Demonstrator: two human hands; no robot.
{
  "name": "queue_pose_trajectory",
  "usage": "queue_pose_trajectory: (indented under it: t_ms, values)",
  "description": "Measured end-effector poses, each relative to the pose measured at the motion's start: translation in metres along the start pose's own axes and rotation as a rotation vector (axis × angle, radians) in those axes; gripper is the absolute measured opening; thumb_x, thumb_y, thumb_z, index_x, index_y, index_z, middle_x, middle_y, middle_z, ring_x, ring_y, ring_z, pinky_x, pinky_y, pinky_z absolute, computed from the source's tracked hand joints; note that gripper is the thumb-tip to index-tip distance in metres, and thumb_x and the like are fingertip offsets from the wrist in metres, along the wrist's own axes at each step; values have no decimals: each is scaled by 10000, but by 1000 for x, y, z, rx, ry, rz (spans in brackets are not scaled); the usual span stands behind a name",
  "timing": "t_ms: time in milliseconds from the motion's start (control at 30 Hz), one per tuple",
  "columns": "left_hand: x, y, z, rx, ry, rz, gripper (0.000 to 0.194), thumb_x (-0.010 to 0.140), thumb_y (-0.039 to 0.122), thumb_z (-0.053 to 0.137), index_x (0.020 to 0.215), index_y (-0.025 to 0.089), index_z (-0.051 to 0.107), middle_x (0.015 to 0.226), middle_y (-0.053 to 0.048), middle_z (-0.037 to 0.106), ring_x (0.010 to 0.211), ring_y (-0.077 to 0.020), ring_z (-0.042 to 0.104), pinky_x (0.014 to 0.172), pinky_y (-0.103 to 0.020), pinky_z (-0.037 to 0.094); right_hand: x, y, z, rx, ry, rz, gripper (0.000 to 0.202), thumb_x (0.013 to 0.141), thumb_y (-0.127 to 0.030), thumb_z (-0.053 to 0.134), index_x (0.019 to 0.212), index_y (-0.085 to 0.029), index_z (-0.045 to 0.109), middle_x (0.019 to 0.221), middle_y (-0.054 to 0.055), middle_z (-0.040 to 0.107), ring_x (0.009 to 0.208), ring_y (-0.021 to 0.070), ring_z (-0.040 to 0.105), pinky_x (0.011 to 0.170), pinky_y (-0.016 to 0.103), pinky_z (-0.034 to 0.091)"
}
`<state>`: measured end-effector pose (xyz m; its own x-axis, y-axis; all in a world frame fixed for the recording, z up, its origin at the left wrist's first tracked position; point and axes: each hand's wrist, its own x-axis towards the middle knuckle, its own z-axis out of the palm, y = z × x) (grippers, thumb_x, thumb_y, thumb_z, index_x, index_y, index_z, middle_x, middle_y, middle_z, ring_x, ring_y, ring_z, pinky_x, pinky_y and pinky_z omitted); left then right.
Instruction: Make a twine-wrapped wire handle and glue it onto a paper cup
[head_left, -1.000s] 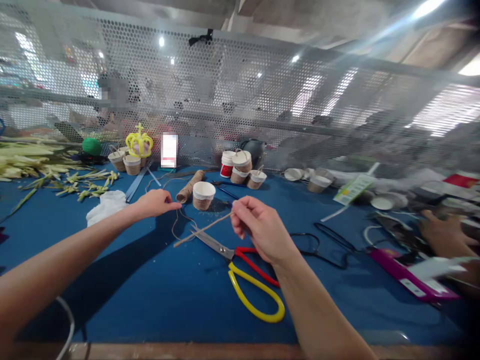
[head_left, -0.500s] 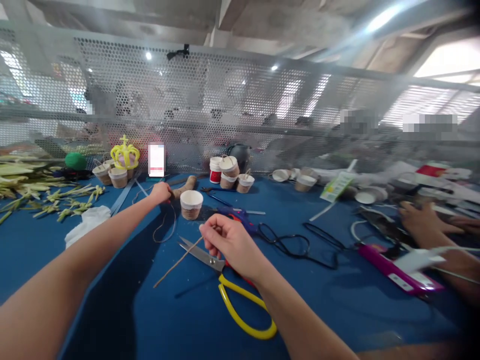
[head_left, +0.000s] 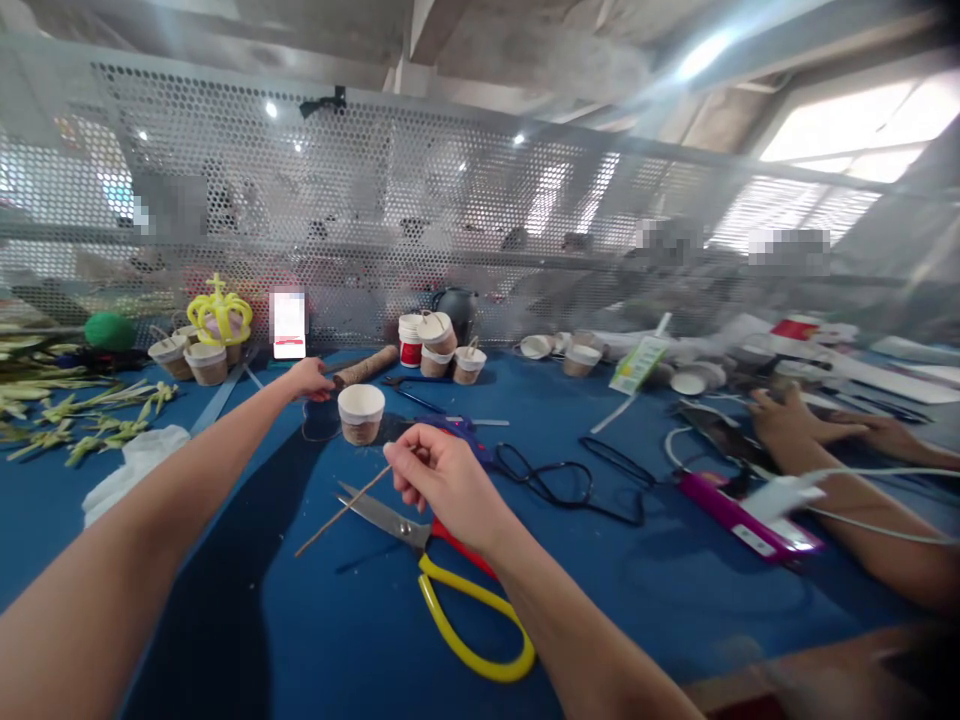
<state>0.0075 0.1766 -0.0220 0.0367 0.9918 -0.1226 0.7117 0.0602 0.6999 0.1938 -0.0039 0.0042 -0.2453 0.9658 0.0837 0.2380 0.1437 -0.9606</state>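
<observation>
My right hand pinches one end of a short piece of brown twine, which slants down to the left above the blades of large scissors with yellow and red handles. My left hand reaches far out at the back of the table, its fingers apart beside the near end of a roll of brown twine. Whether the fingertips touch the roll is hard to see. A thin strand loops on the table below that hand. Between the hands stands a small white-rimmed cup wrapped in twine.
Behind are several wrapped cups, a yellow crown-shaped piece, a lit phone and a perforated screen. A glue gun and black cable lie right of centre. Another person's hands work beside a purple power strip.
The twine roll has swung to lie flatter, and my left fingers have spread at its end. My right hand still holds the twine piece. The whole view has shifted slightly.
</observation>
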Motion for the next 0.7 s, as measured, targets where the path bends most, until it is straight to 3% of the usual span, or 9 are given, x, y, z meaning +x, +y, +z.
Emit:
queue_pose_trajectory:
  t_ms: [67, 167, 200, 300, 367, 433, 500, 600, 700]
  values:
    - [-14, 6, -12, 48, 26, 33, 417, 731, 218, 591, 1106, 80, 474, 918, -108, 601, 813, -198, 578, 674, -287, 463, 1, 1, -1, 10, 31, -5, 235, 761, -376, 509, 669, -167, 454, 533, -40, 503, 437, 59, 463, 396, 171, 356]
    - [-59, 16, -25, 76, 28, 140, 310, 736, 248, 562, 1024, 136, 542, 876, -66, 619, 754, -149, 572, 612, -204, 428, 3, 3, 0, 26, 74, -27, 238, 764, -375, 509, 670, -164, 451, 530, -44, 499, 434, 54, 457, 395, 166, 348]
    - [-79, 19, -26, 71, -44, 204, 246, 758, 307, 524, 945, 159, 584, 822, -39, 625, 687, -125, 565, 568, -189, 419, 4, 4, 1, 33, 86, -40, 242, 763, -378, 511, 668, -164, 449, 529, -45, 498, 431, 51, 453, 394, 164, 347]
    - [-139, 19, -23, 1, -536, 467, 315, 802, 400, 414, 864, 165, 613, 765, -22, 611, 641, -105, 538, 512, -170, 405, 5, 8, 6, 48, 124, -90, 258, 764, -393, 506, 661, -165, 443, 528, -47, 495, 423, 49, 445, 392, 165, 345]
    - [-166, 15, -19, 11, -578, 494, 276, 779, 373, 462, 848, 157, 619, 691, -1, 579, 573, -79, 491, 488, -156, 386, 6, 10, 9, 40, 146, -116, 264, 771, -400, 497, 660, -168, 439, 525, -46, 492, 418, 52, 444, 394, 172, 354]
    - [-177, 8, -16, -1, -556, 447, 258, 771, 351, 479, 833, 144, 619, 596, 24, 516, 494, -63, 434, 447, -155, 366, 7, 13, 10, -14, 147, -143, 263, 787, -404, 474, 671, -170, 448, 531, -35, 502, 425, 67, 458, 406, 194, 382]
    - [-177, 0, -15, -68, -549, 404, 257, 761, 349, 497, 820, 129, 616, 546, 37, 472, 472, -61, 420, 435, -160, 365, 7, 13, 10, -155, 206, -263, 221, 798, -381, 472, 742, -168, 492, 630, 10, 564, 523, 106, 522, 484, 244, 441]
    - [-169, -7, -14, -226, -578, 361, 277, 726, 372, 544, 808, 116, 613, 539, 37, 472, 471, -66, 435, 422, -167, 369, 5, 11, 9, -525, 345, -642, 218, 780, -304, 532, 954, -173, 547, 983, 94, 591, 906, 196, 533, 768, 363, 439]
    - [-164, -9, -9, -343, -632, 331, 294, 706, 386, 569, 791, 108, 610, 546, 31, 493, 459, -64, 440, 411, -172, 363, 3, 10, 13, -855, 256, -895, 224, 766, -235, 569, 986, -197, 587, 1075, 61, 588, 1079, 226, 434, 898, 395, 335]
